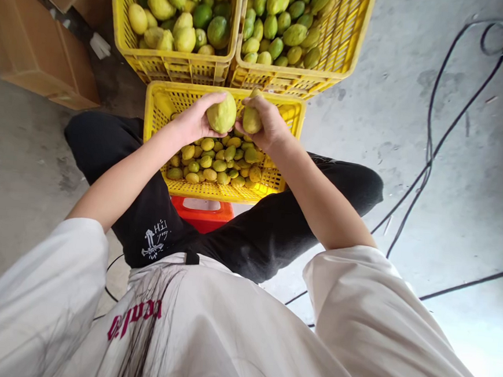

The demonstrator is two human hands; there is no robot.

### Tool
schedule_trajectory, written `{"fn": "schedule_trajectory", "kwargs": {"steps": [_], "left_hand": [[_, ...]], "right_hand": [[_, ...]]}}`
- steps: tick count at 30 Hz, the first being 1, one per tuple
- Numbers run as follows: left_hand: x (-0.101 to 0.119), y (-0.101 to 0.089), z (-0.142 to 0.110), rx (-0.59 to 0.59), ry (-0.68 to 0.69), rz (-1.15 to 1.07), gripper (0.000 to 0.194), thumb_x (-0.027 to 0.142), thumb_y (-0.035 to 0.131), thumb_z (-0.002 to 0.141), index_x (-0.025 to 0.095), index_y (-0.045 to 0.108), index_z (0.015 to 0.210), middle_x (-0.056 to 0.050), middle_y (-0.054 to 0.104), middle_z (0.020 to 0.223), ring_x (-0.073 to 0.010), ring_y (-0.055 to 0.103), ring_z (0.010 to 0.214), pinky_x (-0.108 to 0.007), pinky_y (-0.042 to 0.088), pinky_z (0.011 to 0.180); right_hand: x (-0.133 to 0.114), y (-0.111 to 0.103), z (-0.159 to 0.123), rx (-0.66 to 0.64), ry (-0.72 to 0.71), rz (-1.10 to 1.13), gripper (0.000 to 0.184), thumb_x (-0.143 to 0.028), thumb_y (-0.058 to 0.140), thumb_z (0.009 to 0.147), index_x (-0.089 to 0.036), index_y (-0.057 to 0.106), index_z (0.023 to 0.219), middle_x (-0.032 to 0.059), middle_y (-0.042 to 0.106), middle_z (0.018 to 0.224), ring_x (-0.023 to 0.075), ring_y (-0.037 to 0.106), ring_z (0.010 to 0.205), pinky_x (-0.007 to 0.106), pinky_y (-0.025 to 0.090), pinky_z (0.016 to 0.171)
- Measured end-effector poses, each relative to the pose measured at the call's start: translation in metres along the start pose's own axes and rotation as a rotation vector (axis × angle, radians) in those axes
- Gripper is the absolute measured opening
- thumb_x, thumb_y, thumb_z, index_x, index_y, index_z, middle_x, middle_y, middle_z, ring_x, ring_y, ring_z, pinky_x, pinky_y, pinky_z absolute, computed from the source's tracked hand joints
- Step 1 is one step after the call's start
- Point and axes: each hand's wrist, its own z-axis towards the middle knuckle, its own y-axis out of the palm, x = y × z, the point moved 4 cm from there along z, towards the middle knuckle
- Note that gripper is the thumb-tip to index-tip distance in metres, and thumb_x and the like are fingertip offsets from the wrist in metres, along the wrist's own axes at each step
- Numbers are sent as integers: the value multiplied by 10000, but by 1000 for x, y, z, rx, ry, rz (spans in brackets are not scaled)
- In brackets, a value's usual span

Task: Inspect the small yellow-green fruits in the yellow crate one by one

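Gripping one fruit [222, 113] each, left hand [198, 117] and right hand [269, 120] partly hide the near crate [165, 100], two fruit-filled crates [170, 60] beyond.

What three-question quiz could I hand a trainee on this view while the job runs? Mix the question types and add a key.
1. What does the left hand hold?
A) a black cable
B) a yellow-green fruit
C) a cardboard box

2. True or false: the right hand is empty.

3. How many yellow crates are in view, and where do they stand relative to the hands?

Key:
1. B.
2. False; it holds another fruit.
3. Three: the near crate is below the hands, and two more stand side by side just beyond it.
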Motion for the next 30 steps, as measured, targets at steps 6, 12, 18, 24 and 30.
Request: {"fn": "schedule_trajectory", "kwargs": {"steps": [6, 12, 18, 24, 30], "left_hand": [[-6, -6, 7, -7, -12, -69, 192, 399, 676, 1099, 210, 710, 1094, -51, 740, 815, -250, 827, 923, -343, 672, 882], [-8, -11, 15, 37, -8, -127, 151, 360, 737, 1037, 229, 706, 1105, -44, 750, 807, -244, 834, 904, -298, 655, 843], [-1, -6, 8, 56, -19, -100, 270, 357, 492, 1099, 164, 678, 1065, -70, 716, 902, -252, 814, 965, -315, 634, 804], [4, -3, 4, 82, 30, -226, 333, 231, 354, 1056, 149, 636, 1213, -81, 667, 1016, -313, 778, 1177, -423, 628, 890], [7, -7, 2, 125, 57, -270, 226, 329, 454, 1105, 216, 611, 1223, -63, 699, 1009, -292, 749, 1235, -341, 610, 894]], "right_hand": [[-1, 9, -12, -72, 82, 0, 252, -264, 761, 1044, -273, 545, 915, -41, 607, 789, 150, 551, 703, 309, 549, 718], [-5, 11, -15, -71, 106, -66, 287, -397, 782, 1052, -265, 568, 914, -47, 590, 747, 142, 522, 694, 310, 529, 749], [-5, 7, -12, -124, 78, -60, 492, -741, 690, 1028, -266, 598, 940, -11, 614, 789, 180, 620, 735, 344, 603, 752], [-2, -7, 6, -135, 13, -88, 402, -675, 590, 1027, -274, 596, 1004, 41, 688, 906, 309, 770, 1038, 454, 679, 844], [-2, -5, 6, -84, 0, -27, 372, -603, 759, 981, -296, 550, 988, 1, 656, 904, 252, 756, 1057, 366, 667, 848]]}}
